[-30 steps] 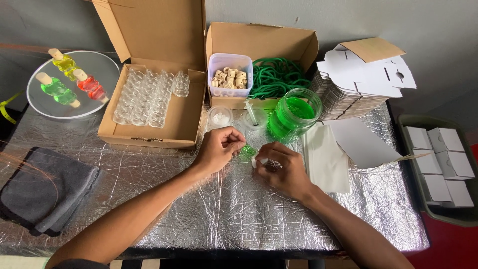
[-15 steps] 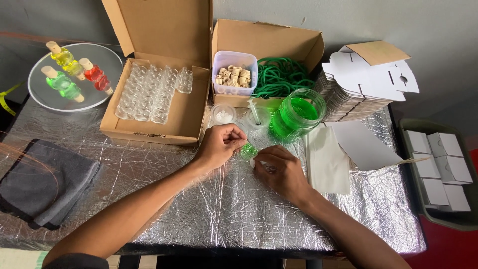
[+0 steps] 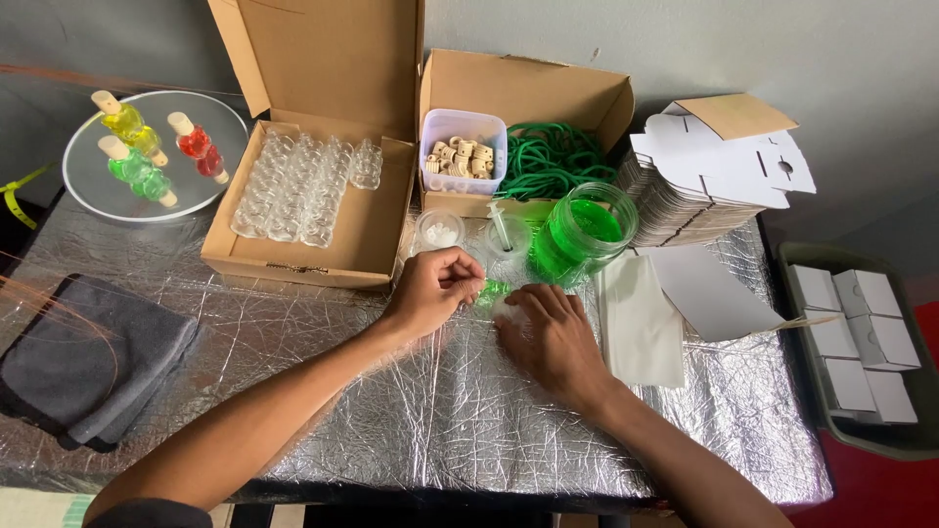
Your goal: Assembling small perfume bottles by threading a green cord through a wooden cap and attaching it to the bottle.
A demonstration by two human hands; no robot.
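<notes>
Crinkled silver foil [image 3: 411, 420] covers the whole tabletop, set against a plain grey wall. Near the middle, the left hand [image 3: 430, 290] is curled with thumb and fingertips pinched on a small green-filled bottle [image 3: 492, 291]; the right hand [image 3: 550, 337] lies just right of it, fingers bent down over the bottle's near side, though how firmly they hold it is hard to make out.

Just beyond the hands stand a small clear cup [image 3: 439, 232] with something white inside, a second cup [image 3: 509, 238] with a syringe-like tool in it, and a glass jar of green liquid [image 3: 579, 233]. Farther back, an open cardboard box [image 3: 367, 230] holds rows of empty clear bottles [image 3: 293, 188], and to its right another box [image 3: 528, 93] holds a tub of pale corks [image 3: 460, 158] and coiled green cord [image 3: 553, 161].

At far left, a round mirror plate [image 3: 215, 117] carries three corked bottles, yellow, red and green. A folded grey cloth [image 3: 83, 357] lies near left. On the right sit a stack of flat white card blanks [image 3: 714, 176], white paper sheets [image 3: 641, 328], and a grey tray [image 3: 797, 269] of folded white boxes.
</notes>
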